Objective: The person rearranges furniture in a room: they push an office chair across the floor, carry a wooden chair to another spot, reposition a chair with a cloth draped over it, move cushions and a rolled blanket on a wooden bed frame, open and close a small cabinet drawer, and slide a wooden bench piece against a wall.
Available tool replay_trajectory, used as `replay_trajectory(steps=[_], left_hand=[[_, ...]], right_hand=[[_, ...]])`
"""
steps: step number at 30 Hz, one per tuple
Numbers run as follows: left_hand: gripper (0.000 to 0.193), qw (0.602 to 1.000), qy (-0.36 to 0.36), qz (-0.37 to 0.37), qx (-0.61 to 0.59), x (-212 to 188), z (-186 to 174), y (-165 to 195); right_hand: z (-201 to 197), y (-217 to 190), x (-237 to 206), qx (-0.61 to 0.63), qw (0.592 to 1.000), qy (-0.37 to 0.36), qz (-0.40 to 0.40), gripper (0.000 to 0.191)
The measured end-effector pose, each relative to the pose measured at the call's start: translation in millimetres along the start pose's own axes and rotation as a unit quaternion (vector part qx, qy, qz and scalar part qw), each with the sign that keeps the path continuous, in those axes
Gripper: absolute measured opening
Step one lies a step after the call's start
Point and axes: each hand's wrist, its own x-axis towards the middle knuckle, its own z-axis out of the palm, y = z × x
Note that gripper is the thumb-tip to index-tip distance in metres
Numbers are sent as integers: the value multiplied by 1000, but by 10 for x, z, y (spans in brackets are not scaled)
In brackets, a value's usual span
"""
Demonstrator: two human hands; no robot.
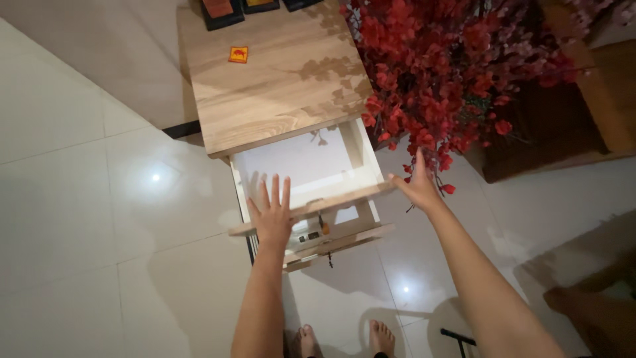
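Two bare forearms reach away from the camera, with a pair of bare feet (343,338) on the pale tiled floor (99,265) below them. The left hand (271,215) lies flat, fingers spread, on the front panel of the open top drawer (311,207); its grip is apart, clamped on nothing. The right hand (417,187) rests at the panel's right end, fingers loosely extended along the edge, also not closed on anything. The drawer stands pulled out of the small wooden desk (278,86), its white inside looking bare. Just under it a second drawer (331,242) sits partly out, with small dark items I can't make out.

To handle this drawer well, I'd judge both palms should press evenly at the two ends so the panel stays square on its runners, with fingertips kept off the top rim where they could be pinched.

Farther on, the desktop carries a small orange square tag (238,54) and dark trays (222,12) at the back edge. A mass of red artificial flowers (450,73) overhangs the right side, near the right hand.
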Motion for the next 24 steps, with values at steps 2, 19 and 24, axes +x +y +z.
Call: replay_trajectory(steps=[2,19,24], left_hand=[[119,998,59,0,25,209,35,-16],[80,958,205,10,200,1171,48,-130],[75,949,229,6,216,1207,162,-113]], right_hand=[[12,85,-16,27,999,8,-30,118],[230,279,170,93,990,15,-105,115],[423,158,168,63,987,8,-145,113]])
